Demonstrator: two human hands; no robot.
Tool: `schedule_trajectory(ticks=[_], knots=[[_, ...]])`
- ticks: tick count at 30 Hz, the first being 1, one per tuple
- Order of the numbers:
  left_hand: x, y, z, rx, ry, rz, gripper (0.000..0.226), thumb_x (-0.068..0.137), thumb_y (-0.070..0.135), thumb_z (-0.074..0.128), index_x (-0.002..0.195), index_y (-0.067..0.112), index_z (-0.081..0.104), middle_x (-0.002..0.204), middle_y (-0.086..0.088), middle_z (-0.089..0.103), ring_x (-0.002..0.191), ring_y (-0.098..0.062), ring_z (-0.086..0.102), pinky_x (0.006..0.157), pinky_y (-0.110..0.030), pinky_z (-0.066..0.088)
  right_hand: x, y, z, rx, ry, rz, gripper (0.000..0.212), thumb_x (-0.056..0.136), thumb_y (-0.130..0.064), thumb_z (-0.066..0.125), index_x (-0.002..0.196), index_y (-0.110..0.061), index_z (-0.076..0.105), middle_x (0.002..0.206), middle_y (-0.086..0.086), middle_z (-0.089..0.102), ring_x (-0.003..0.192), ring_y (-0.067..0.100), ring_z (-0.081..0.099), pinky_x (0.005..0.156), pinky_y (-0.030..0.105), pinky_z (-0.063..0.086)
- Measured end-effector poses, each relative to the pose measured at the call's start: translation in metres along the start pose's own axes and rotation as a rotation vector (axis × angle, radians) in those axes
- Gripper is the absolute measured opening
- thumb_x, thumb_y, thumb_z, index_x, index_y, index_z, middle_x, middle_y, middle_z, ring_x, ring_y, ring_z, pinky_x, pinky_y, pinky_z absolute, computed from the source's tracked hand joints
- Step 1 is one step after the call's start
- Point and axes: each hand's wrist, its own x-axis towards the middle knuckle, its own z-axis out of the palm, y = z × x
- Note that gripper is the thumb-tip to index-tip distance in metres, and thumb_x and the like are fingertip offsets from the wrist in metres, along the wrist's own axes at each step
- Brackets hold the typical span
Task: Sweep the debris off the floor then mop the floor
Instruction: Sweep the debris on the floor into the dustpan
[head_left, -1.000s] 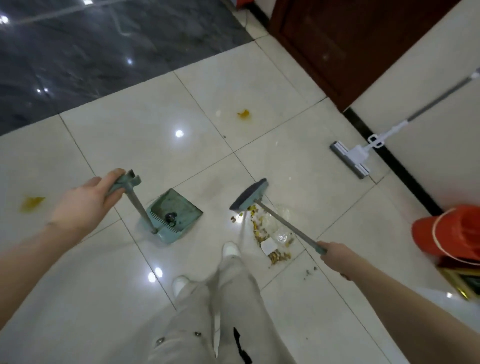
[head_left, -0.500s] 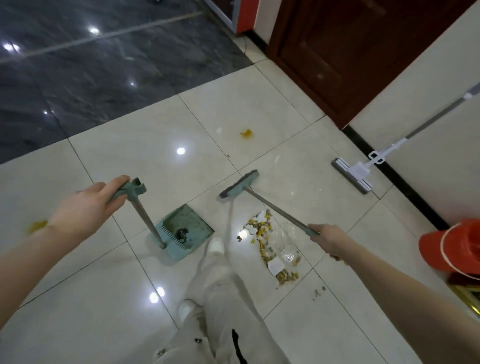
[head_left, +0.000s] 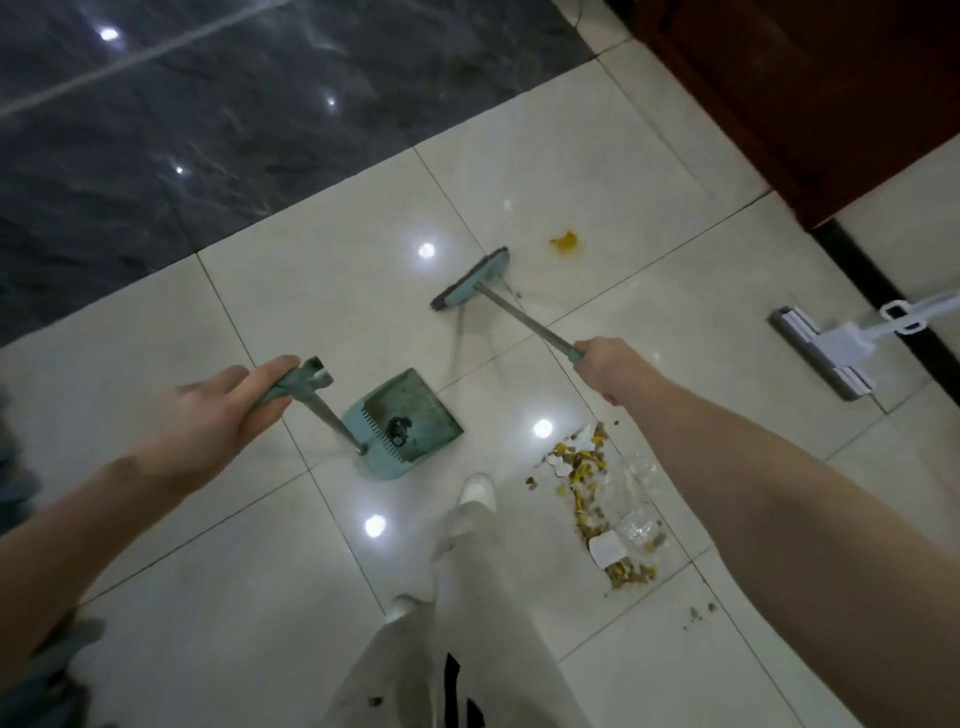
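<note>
My left hand (head_left: 223, 410) grips the top of the long handle of a teal dustpan (head_left: 410, 423), which sits on the white tile floor (head_left: 322, 306) with a dark clump inside it. My right hand (head_left: 610, 366) grips the handle of a teal broom (head_left: 470, 280); its head is out ahead of me, beyond the dustpan. A pile of yellow-brown debris (head_left: 597, 499) with white scraps and clear plastic lies to the right of my white shoe (head_left: 475, 488). A yellow stain (head_left: 565, 241) marks the tile just right of the broom head.
A white flat mop (head_left: 831, 353) leans against the right wall. A dark wooden door (head_left: 810, 98) is at the upper right. Dark marble flooring (head_left: 208, 130) covers the far left. A few crumbs (head_left: 698, 613) lie near my right forearm.
The broom head has moved forward, away from the debris pile and toward the yellow stain. I have stepped forward, so the pile now lies closer to me. The dustpan stays in my left hand.
</note>
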Motion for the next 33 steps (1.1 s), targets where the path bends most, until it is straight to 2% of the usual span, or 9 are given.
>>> schedule_trajectory(ticks=[2, 4, 8, 10, 16, 18, 21, 27, 33], knots=[[0.012, 0.000, 0.000, -0.003, -0.012, 0.022, 0.061, 0.096, 0.057, 0.020, 0.126, 0.013, 0.050, 0.078, -0.013, 0.059, 0.049, -0.032, 0.055, 0.046, -0.036, 0.047, 0.007, -0.001, 0.001, -0.014, -0.013, 0.021, 0.031, 0.101, -0.017, 0.038, 0.125, -0.012, 0.056, 0.090, 0.009, 0.053, 0.074, 0.029, 0.057, 0.066, 0.037, 0.055], [0.023, -0.001, 0.000, 0.011, -0.020, 0.029, 0.059, 0.096, 0.057, 0.020, 0.127, 0.015, 0.049, 0.079, -0.012, 0.058, 0.049, -0.033, 0.055, 0.046, -0.037, 0.047, 0.004, 0.005, 0.006, -0.017, -0.038, 0.035, 0.030, 0.100, -0.015, 0.037, 0.124, -0.010, 0.055, 0.093, 0.011, 0.053, 0.077, 0.029, 0.057, 0.059, 0.035, 0.051], [0.042, -0.002, -0.001, 0.018, -0.037, -0.012, 0.037, 0.095, 0.038, 0.046, 0.128, 0.021, 0.045, 0.083, -0.015, 0.059, 0.055, -0.038, 0.059, 0.052, -0.044, 0.052, -0.017, 0.030, 0.025, 0.005, -0.092, 0.054, 0.030, 0.096, -0.009, 0.038, 0.121, -0.010, 0.054, 0.101, 0.013, 0.059, 0.082, 0.029, 0.059, 0.068, 0.035, 0.051], [0.048, -0.002, -0.002, -0.024, -0.059, -0.033, 0.038, 0.094, 0.027, 0.057, 0.129, 0.024, 0.045, 0.085, -0.014, 0.059, 0.061, -0.039, 0.059, 0.057, -0.045, 0.053, -0.036, 0.046, 0.036, 0.025, -0.102, 0.088, 0.029, 0.096, -0.012, 0.038, 0.121, -0.012, 0.053, 0.098, 0.012, 0.059, 0.079, 0.028, 0.058, 0.062, 0.033, 0.049], [0.038, -0.006, -0.003, -0.027, -0.115, 0.001, 0.040, 0.093, 0.033, 0.052, 0.132, 0.026, 0.046, 0.086, -0.011, 0.058, 0.067, -0.042, 0.060, 0.062, -0.049, 0.052, -0.127, 0.085, 0.080, 0.056, -0.143, 0.231, 0.040, 0.097, -0.013, 0.034, 0.134, -0.022, 0.049, 0.087, 0.003, 0.054, 0.067, 0.019, 0.053, 0.052, 0.027, 0.044], [0.027, -0.012, -0.001, -0.027, -0.127, 0.023, 0.039, 0.093, 0.037, 0.049, 0.132, 0.029, 0.045, 0.087, -0.010, 0.059, 0.068, -0.042, 0.061, 0.063, -0.050, 0.052, -0.163, 0.095, 0.100, 0.062, -0.153, 0.294, 0.040, 0.098, -0.013, 0.035, 0.133, -0.022, 0.050, 0.092, 0.005, 0.055, 0.069, 0.018, 0.054, 0.051, 0.026, 0.043], [0.006, -0.028, 0.000, -0.011, -0.119, 0.071, 0.039, 0.092, 0.041, 0.045, 0.131, 0.031, 0.043, 0.088, -0.009, 0.059, 0.066, -0.041, 0.061, 0.058, -0.048, 0.052, -0.214, 0.102, 0.129, 0.027, -0.165, 0.377, 0.039, 0.097, -0.014, 0.037, 0.132, -0.023, 0.051, 0.105, 0.008, 0.059, 0.081, 0.021, 0.059, 0.060, 0.027, 0.046], [-0.027, -0.062, -0.004, -0.021, -0.099, 0.091, 0.040, 0.094, 0.034, 0.051, 0.133, 0.028, 0.045, 0.088, -0.013, 0.058, 0.065, -0.042, 0.060, 0.057, -0.047, 0.051, -0.266, 0.083, 0.156, -0.083, -0.108, 0.461, 0.034, 0.094, -0.014, 0.037, 0.120, -0.018, 0.059, 0.096, 0.005, 0.057, 0.086, 0.025, 0.062, 0.074, 0.033, 0.054], [-0.051, -0.095, -0.015, -0.031, -0.065, 0.118, 0.040, 0.093, 0.029, 0.055, 0.132, 0.024, 0.050, 0.081, -0.014, 0.057, 0.058, -0.043, 0.058, 0.056, -0.048, 0.050, -0.267, 0.044, 0.138, -0.125, -0.036, 0.353, 0.031, 0.099, -0.018, 0.036, 0.118, -0.020, 0.060, 0.090, 0.003, 0.059, 0.078, 0.022, 0.060, 0.062, 0.029, 0.050]])
